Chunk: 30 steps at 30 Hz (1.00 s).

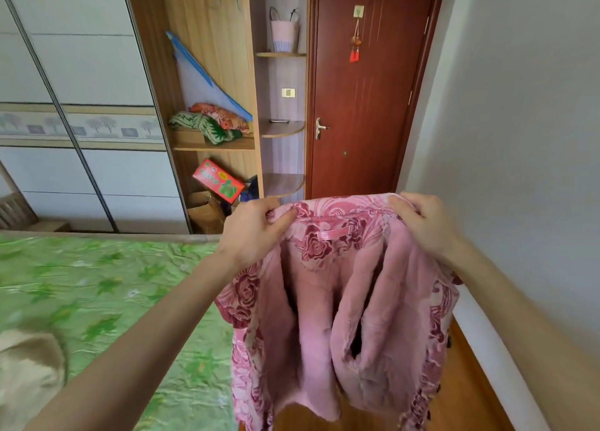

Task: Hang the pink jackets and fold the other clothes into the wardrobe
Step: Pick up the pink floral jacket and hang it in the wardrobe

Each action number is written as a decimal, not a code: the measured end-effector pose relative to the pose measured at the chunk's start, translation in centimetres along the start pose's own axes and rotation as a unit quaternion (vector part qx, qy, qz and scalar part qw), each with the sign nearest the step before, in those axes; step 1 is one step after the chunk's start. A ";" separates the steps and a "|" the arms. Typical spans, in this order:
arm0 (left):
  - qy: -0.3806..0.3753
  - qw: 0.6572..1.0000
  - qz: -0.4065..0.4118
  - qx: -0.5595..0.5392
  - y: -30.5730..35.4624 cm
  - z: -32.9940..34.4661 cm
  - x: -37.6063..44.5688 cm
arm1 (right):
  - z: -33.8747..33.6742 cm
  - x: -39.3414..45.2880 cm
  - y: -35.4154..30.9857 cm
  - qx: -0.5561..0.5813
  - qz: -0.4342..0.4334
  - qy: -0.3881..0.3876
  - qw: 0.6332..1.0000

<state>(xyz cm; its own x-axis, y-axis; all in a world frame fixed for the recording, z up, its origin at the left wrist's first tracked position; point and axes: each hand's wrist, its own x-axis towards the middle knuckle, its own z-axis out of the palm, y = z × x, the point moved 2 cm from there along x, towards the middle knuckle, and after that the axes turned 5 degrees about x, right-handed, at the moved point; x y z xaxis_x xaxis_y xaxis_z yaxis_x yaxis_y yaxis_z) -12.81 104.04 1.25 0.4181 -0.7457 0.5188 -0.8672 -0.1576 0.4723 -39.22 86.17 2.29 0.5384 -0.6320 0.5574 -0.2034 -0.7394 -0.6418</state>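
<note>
Head view | left hand (251,227) and right hand (422,223) each pinch a shoulder of the pink jacket (341,301) | held spread, lining facing, likely for hanging | wardrobe (81,73) far left

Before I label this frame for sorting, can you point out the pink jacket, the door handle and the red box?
pink jacket (328,301), head view, on its fleecy lining.
door handle (320,128), head view, on the metal lever.
red box (217,180), head view, on its printed face.

head-worn wide view, forward and down, close over hands (341,229)
</note>
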 end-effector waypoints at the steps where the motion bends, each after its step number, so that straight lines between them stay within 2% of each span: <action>1: 0.003 1.000 0.006 0.003 -0.5 0.5 1.2 | 0.4 1.1 0.6 0.002 -0.002 -0.004 1.000; 12: 0.030 0.998 -0.002 0.051 -7.6 8.3 15.3 | 6.1 14.1 10.2 -0.011 -0.008 -0.068 0.998; 23: 0.065 0.995 -0.032 0.072 -14.3 15.3 30.8 | 12.3 31.4 21.4 0.033 -0.029 -0.062 0.997; 30: 0.091 0.991 -0.064 0.069 -18.2 18.4 38.5 | 16.6 40.9 26.3 0.052 -0.039 -0.051 0.997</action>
<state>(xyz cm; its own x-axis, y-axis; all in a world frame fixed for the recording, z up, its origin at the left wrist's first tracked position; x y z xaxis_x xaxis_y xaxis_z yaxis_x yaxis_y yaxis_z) 14.05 66.29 -0.46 0.5578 -0.5863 0.5876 -0.8276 -0.3393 0.4471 -8.92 44.69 -0.54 0.6309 -0.5429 0.5543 -0.0754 -0.7540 -0.6525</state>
